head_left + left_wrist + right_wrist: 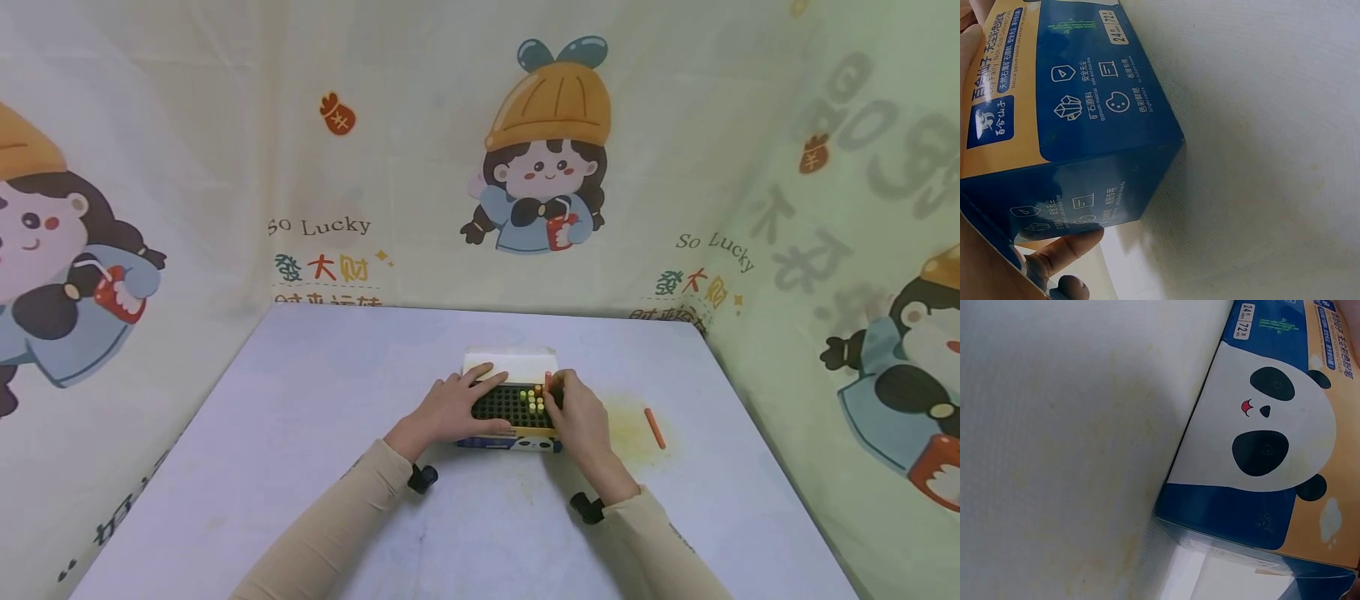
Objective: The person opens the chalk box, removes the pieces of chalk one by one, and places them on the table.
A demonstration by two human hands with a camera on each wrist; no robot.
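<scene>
A blue and orange chalk box [510, 443] stands on the table with its lid up at the back. Its top shows a black grid of holes, with several yellow and orange chalk sticks upright toward the right. My left hand [450, 408] holds the box at its left end, thumb along the front edge and fingers spread over the back; in the left wrist view a fingertip [1075, 247] shows past the side wall. My right hand [581, 417] pinches an orange chalk stick [548, 381] above the grid's back right corner; its lower end is hard to see.
A loose orange chalk stick [655, 428] lies on the white table [300, 500] to the right of the box. Yellowish dust [626, 429] marks the surface between them. Printed cloth [420, 167] hangs behind the table and on both sides.
</scene>
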